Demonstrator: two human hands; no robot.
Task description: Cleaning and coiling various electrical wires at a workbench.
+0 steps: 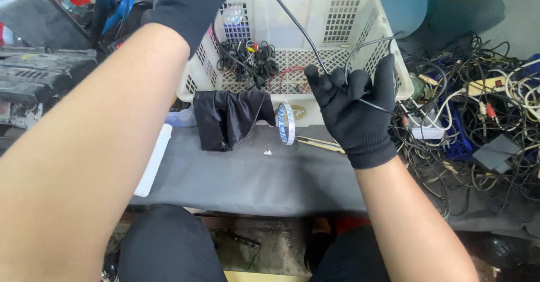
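Right hand [355, 106] in a black knit glove, raised before the near wall of a white plastic crate [315, 62], fingers [337, 82] curled together and pinched on a thin black cable [298, 26]. Cable running taut from that grip up and to the left across the crate toward the left hand [188, 3], with a slack loop arching over the right thumb and crossing the palm. Left hand, likewise gloved in black knit, lifted high at the crate's far left corner; fingers cut off by the top edge of the frame, so cannot tell whether closed or spread.

Crate rectangular, walls and floor perforated in a fine grid, resting on a grey mat [247, 175]. Inside, a small bundle of coiled black wires [250, 60] with coloured plugs at the left, and a loose red wire on the mesh floor just beside it.

Draped over the crate's near rim, a crumpled piece of shiny black cloth [228, 116]. Just right of it, a roll of white tape [287, 123] standing on edge, and a pair of pale thin sticks [320, 143] lying flat on the mat. Off to the right, a dense tangle of mixed cables [472, 102] in black, white and blue.
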